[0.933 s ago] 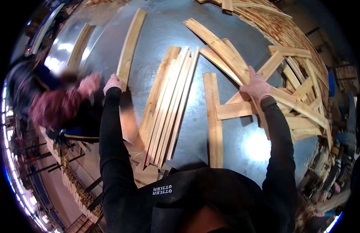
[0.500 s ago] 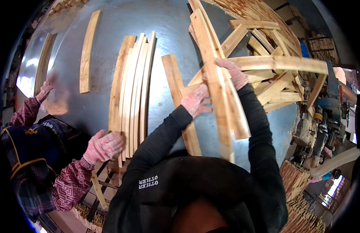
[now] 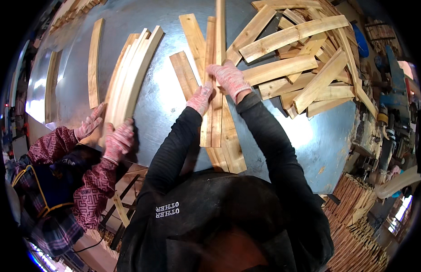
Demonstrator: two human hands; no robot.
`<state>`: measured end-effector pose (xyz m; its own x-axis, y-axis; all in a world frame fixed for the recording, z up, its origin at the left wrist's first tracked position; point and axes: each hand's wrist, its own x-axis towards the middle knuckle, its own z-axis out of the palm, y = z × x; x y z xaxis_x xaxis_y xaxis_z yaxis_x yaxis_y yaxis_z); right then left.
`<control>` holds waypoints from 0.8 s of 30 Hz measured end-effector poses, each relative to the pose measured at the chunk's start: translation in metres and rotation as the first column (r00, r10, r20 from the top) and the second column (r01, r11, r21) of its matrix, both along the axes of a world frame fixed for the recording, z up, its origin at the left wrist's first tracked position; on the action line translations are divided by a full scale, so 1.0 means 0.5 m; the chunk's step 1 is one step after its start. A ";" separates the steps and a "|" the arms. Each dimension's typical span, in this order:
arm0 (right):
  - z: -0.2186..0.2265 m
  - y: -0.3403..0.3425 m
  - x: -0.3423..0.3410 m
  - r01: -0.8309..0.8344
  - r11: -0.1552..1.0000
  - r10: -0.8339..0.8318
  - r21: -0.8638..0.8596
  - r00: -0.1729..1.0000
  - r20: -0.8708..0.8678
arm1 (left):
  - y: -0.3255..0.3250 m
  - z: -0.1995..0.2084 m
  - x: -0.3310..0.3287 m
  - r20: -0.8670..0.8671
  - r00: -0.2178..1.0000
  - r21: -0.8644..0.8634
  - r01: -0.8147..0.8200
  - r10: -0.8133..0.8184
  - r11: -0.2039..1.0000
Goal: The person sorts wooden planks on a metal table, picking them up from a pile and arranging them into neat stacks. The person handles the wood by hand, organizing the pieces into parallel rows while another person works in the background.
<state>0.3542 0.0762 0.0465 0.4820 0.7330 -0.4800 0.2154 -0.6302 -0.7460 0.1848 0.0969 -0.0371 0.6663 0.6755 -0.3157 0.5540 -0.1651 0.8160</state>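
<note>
Two narrow wooden slats (image 3: pixel 212 124) stand side by side in front of me, held between both gloved hands. My left hand (image 3: pixel 202 99) is closed on their left side. Just above and to the right, my right hand (image 3: pixel 229 79) closes round the other side, its fingertips over the wood. Beneath them, more slats (image 3: pixel 232 152) lie on the metal tabletop (image 3: pixel 163 120), partly covered. A short slat (image 3: pixel 183 75) rests left of my hands, and a longer slat (image 3: pixel 193 38) slants away behind it.
A loose heap of slats (image 3: pixel 305 81) spreads over the right of the table. On the left a co-worker's gloved hands (image 3: pixel 118 139) press a bundle of slats (image 3: pixel 135 75). Single slats (image 3: pixel 95 63) lie beyond. Stacked wood (image 3: pixel 355 222) and machinery (image 3: pixel 387 136) stand at right.
Both my hands moved left, bringing the slats closer together and more upright. One long slat now lies on the heap. The co-worker's other hand reached the bundle, which tilted and shifted left.
</note>
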 end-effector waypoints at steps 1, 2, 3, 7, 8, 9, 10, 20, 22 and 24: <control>0.039 -0.016 -0.017 0.045 0.999 -0.044 -0.009 0.998 0.033 | 0.003 -0.027 -0.015 0.082 0.997 0.009 0.008 -0.009 1.000; 0.075 -0.048 -0.032 0.038 0.998 -0.037 0.048 0.999 -0.017 | -0.003 -0.069 -0.038 0.167 0.986 0.019 0.014 -0.017 1.000; 0.092 -0.089 -0.036 0.057 0.993 -0.051 0.101 0.997 -0.063 | -0.014 -0.036 -0.023 0.246 0.954 -0.314 -0.087 0.170 0.945; 0.133 -0.258 -0.135 -0.234 0.968 0.206 0.088 0.945 0.253 | -0.060 0.074 -0.023 0.247 0.684 -0.925 -0.045 0.686 0.377; 0.126 -0.277 -0.130 -0.369 0.929 0.343 0.034 0.890 0.300 | -0.058 0.007 -0.046 0.422 0.697 -0.707 -0.148 0.580 0.692; 0.105 -0.303 -0.105 -0.486 0.874 0.466 -0.029 0.819 0.336 | -0.060 0.023 -0.039 0.370 0.736 -0.714 -0.166 0.567 0.680; 0.098 -0.321 -0.071 -0.587 0.805 0.575 -0.090 0.732 0.365 | -0.049 0.065 -0.025 0.322 0.774 -0.714 -0.179 0.545 0.676; 0.076 -0.117 0.249 -0.575 0.642 0.712 -0.506 0.205 0.671 | 0.197 0.305 -0.240 0.240 0.921 -0.149 -0.277 0.307 0.949; 0.134 -0.091 0.246 -0.544 0.697 0.686 -0.467 0.315 0.656 | 0.205 0.297 -0.286 0.220 0.959 0.189 -0.223 0.180 0.956; 0.144 -0.085 0.281 -0.604 0.782 0.551 -0.153 0.556 0.622 | 0.172 0.240 -0.374 -0.314 0.903 0.505 -0.102 0.293 0.857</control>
